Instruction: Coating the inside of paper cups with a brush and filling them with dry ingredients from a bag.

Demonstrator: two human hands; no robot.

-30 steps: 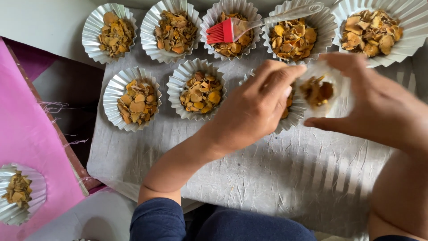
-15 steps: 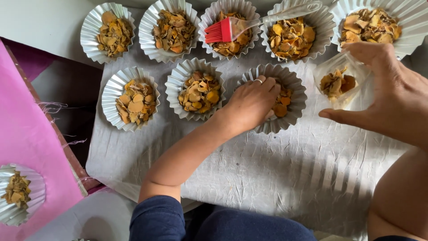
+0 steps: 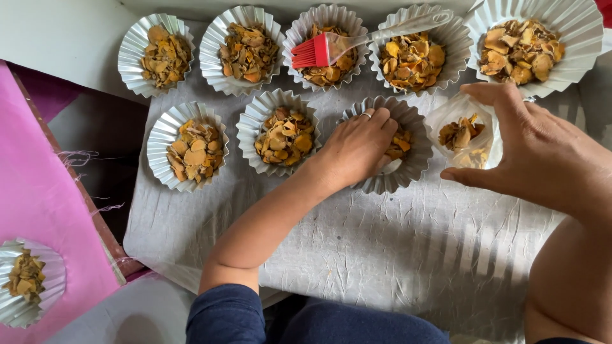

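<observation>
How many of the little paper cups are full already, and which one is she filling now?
Seven cups on the grey cloth look heaped with yellow chips, like the one at top left. The left hand is inside the eighth cup, which is only part full. The right hand holds a clear bag with chips left.

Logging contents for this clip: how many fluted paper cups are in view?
9: five in the back row, three in the front row, one on the pink sheet at far left. More may lie outside the picture.
</observation>
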